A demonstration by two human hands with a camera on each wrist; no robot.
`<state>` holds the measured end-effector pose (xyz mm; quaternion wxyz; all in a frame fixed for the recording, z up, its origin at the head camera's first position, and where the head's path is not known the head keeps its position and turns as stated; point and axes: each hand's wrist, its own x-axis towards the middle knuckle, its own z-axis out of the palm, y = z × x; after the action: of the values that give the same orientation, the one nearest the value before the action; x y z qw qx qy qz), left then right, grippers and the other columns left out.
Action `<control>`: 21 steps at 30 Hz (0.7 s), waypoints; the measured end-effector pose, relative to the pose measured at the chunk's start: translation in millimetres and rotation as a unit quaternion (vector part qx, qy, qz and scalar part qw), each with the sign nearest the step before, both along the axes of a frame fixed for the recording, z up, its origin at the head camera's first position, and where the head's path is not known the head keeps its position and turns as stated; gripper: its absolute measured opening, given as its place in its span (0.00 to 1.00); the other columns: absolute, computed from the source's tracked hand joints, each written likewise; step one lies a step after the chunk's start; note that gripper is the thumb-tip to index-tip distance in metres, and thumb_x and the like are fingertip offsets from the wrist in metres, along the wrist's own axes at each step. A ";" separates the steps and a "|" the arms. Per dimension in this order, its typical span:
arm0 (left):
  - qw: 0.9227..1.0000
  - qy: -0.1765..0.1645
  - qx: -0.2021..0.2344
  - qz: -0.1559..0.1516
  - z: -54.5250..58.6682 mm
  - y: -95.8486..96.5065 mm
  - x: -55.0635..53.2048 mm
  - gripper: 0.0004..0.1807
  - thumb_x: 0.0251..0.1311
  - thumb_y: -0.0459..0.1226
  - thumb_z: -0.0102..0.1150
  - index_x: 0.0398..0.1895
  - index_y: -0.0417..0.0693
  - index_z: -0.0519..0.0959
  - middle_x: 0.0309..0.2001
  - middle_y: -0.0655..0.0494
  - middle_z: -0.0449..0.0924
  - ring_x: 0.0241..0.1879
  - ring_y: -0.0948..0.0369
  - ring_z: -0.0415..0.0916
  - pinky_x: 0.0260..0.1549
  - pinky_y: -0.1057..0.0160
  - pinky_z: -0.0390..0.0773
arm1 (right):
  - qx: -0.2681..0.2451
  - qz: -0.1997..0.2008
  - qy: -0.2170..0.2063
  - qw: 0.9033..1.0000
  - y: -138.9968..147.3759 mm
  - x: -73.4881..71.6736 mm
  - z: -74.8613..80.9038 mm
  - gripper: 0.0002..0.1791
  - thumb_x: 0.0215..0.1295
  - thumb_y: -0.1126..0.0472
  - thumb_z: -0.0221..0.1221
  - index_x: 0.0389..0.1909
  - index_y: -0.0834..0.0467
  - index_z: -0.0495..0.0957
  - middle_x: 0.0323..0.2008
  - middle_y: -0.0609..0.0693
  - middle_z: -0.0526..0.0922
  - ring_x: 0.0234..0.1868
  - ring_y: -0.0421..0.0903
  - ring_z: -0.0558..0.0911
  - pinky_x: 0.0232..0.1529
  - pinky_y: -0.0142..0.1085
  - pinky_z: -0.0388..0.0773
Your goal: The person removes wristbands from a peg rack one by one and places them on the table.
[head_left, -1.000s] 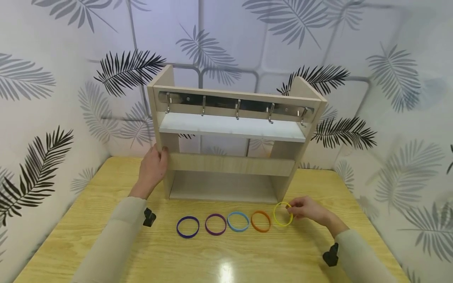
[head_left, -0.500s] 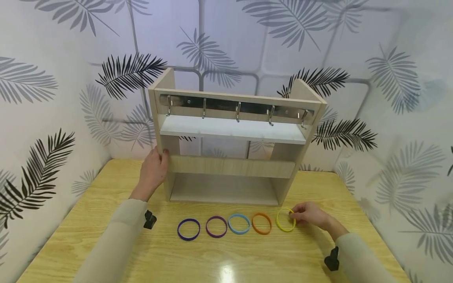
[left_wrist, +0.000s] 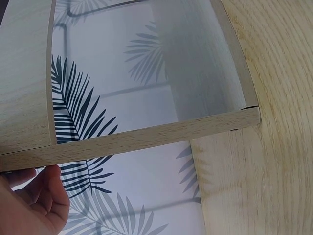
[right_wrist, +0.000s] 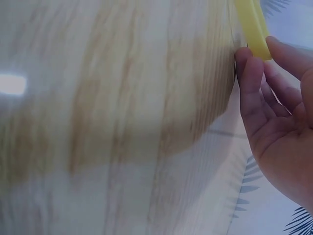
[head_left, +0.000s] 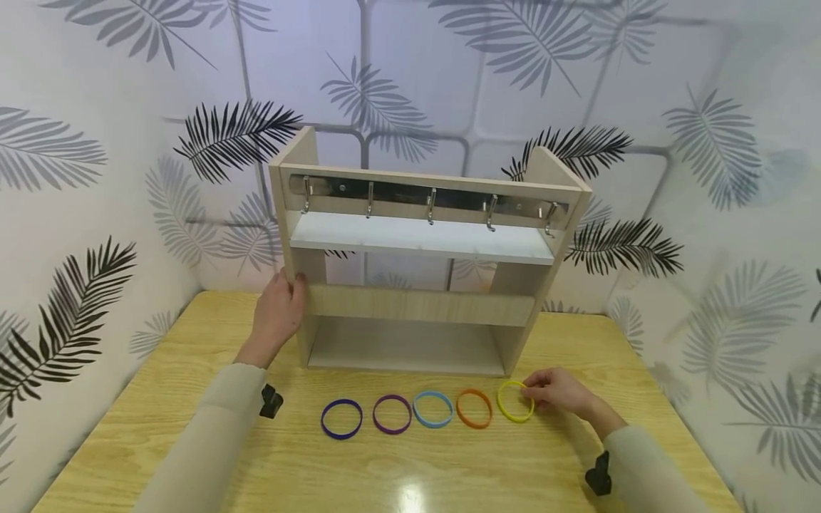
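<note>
At the left of the head view my left hand (head_left: 276, 313) grips the side panel of a pale wooden shelf unit (head_left: 420, 305), with a thumb at its front edge. The left wrist view shows curled fingers (left_wrist: 54, 188) against that panel (left_wrist: 146, 138). My right hand (head_left: 561, 392) pinches the right side of a yellow wristband (head_left: 499, 399) near the unit's right foot. Close up in the right wrist view, thumb and fingers hold the yellow band's edge (right_wrist: 254, 29). Left of it lie an orange wristband (head_left: 474, 426), a light blue one, a purple one and a dark blue wristband (head_left: 342, 437).
A metal rail with several hooks (head_left: 432, 206) runs across the unit's top front, above a white shelf (head_left: 417, 235). The unit stands on a wood-grain table (head_left: 359, 477). Leaf-patterned walls (head_left: 410, 85) enclose the table's back and sides.
The yellow wristband shifted slightly right and toward me, then slightly back left, and its ring sits a little lower beside the orange one. My left hand has kept its hold on the panel.
</note>
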<state>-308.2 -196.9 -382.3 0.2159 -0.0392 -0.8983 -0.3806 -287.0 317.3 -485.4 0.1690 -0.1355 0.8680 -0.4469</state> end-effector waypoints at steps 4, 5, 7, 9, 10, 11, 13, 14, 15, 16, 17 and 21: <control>1.000 0.004 -0.001 0.001 0.9 -2.4 1.1 0.30 0.72 0.49 0.27 0.55 0.29 0.66 0.41 0.35 0.73 0.37 0.42 0.74 0.33 0.45 0.75 | 0.014 -0.006 0.022 1.000 -4.3 0.5 -0.5 0.15 0.63 0.60 0.61 0.42 0.70 0.78 0.31 0.53 0.82 0.29 0.45 0.80 0.29 0.37 0.79; 1.000 0.004 -0.001 0.002 0.8 -3.1 0.9 0.30 0.72 0.49 0.27 0.55 0.29 0.66 0.42 0.34 0.73 0.37 0.42 0.74 0.33 0.45 0.75 | 0.015 -0.005 0.027 1.000 -5.2 0.9 -0.2 0.15 0.63 0.61 0.61 0.42 0.70 0.78 0.30 0.53 0.82 0.29 0.45 0.80 0.28 0.37 0.78; 1.000 0.004 -0.001 0.004 0.8 -4.0 0.4 0.30 0.72 0.49 0.27 0.55 0.30 0.66 0.42 0.34 0.73 0.38 0.41 0.75 0.34 0.44 0.75 | 0.019 -0.003 0.033 0.999 -6.2 1.4 0.4 0.15 0.63 0.61 0.60 0.42 0.70 0.79 0.29 0.53 0.82 0.27 0.45 0.79 0.27 0.36 0.77; 1.000 0.003 0.000 0.004 -0.2 -5.0 -0.7 0.31 0.72 0.49 0.27 0.56 0.30 0.66 0.43 0.34 0.73 0.39 0.41 0.75 0.35 0.44 0.75 | 0.018 -0.001 0.038 0.999 -8.2 4.0 4.3 0.14 0.63 0.62 0.60 0.41 0.71 0.78 0.28 0.54 0.81 0.27 0.46 0.78 0.26 0.37 0.77; 1.000 0.003 0.000 0.004 -0.9 -5.5 -1.1 0.31 0.72 0.49 0.27 0.56 0.30 0.66 0.43 0.34 0.73 0.39 0.41 0.75 0.35 0.43 0.74 | 0.019 -0.002 0.038 0.999 -7.6 3.8 3.4 0.14 0.63 0.63 0.60 0.41 0.71 0.78 0.28 0.54 0.81 0.27 0.46 0.78 0.26 0.36 0.77; 1.000 0.001 0.000 0.003 -1.5 -5.8 -1.3 0.31 0.72 0.49 0.26 0.56 0.30 0.66 0.44 0.34 0.73 0.40 0.41 0.75 0.36 0.43 0.75 | 0.018 -0.001 0.039 0.999 -7.0 3.8 2.9 0.13 0.63 0.63 0.60 0.41 0.71 0.78 0.28 0.54 0.81 0.26 0.46 0.78 0.26 0.36 0.77; 1.000 0.001 0.002 0.002 -2.5 -7.0 -1.7 0.31 0.72 0.49 0.26 0.56 0.29 0.66 0.45 0.33 0.73 0.40 0.41 0.75 0.36 0.43 0.74 | 0.020 -0.003 0.040 0.999 -5.6 3.2 0.7 0.13 0.63 0.63 0.60 0.41 0.71 0.78 0.28 0.53 0.81 0.27 0.46 0.78 0.26 0.36 0.77; 1.000 0.002 0.001 0.002 -3.0 -7.7 -1.9 0.31 0.72 0.49 0.26 0.57 0.29 0.66 0.45 0.33 0.73 0.41 0.41 0.75 0.37 0.43 0.74 | 0.020 -0.003 0.042 0.999 -5.2 2.9 -0.4 0.13 0.63 0.63 0.60 0.41 0.71 0.78 0.29 0.54 0.81 0.27 0.47 0.79 0.26 0.36 0.77; 1.000 0.002 0.001 0.003 -3.1 -8.1 -1.7 0.31 0.72 0.49 0.26 0.56 0.29 0.66 0.45 0.33 0.73 0.40 0.41 0.75 0.37 0.43 0.74 | 0.020 -0.004 0.043 0.999 -3.0 0.6 -5.1 0.14 0.63 0.62 0.60 0.41 0.70 0.79 0.29 0.53 0.81 0.27 0.46 0.79 0.26 0.36 0.77; 1.000 0.004 0.000 0.005 -3.0 -8.6 -1.8 0.31 0.72 0.49 0.26 0.56 0.29 0.66 0.45 0.33 0.73 0.40 0.40 0.75 0.37 0.43 0.74 | 0.021 -0.003 0.044 0.999 -2.8 0.5 -5.4 0.14 0.63 0.61 0.60 0.41 0.70 0.79 0.29 0.53 0.81 0.27 0.45 0.79 0.26 0.35 0.77; 1.000 0.004 -0.001 0.006 -2.9 -9.3 -2.1 0.31 0.72 0.49 0.26 0.56 0.29 0.66 0.45 0.33 0.73 0.41 0.40 0.75 0.37 0.43 0.74 | 0.022 -0.003 0.045 0.999 -3.2 0.9 -5.0 0.14 0.63 0.61 0.60 0.42 0.70 0.78 0.30 0.53 0.81 0.27 0.45 0.79 0.26 0.36 0.77; 1.000 0.008 0.000 0.009 -3.5 -11.2 -2.3 0.32 0.72 0.50 0.26 0.57 0.29 0.65 0.46 0.33 0.73 0.41 0.40 0.74 0.38 0.42 0.73 | 0.020 0.005 0.049 0.999 -4.0 3.5 0.4 0.15 0.65 0.61 0.58 0.42 0.71 0.78 0.30 0.55 0.82 0.28 0.47 0.79 0.27 0.36 0.77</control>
<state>-310.5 -208.1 -385.7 0.2262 -0.0340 -0.8971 -0.3781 -283.5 313.3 -485.0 0.1309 -0.1580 0.8833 -0.4216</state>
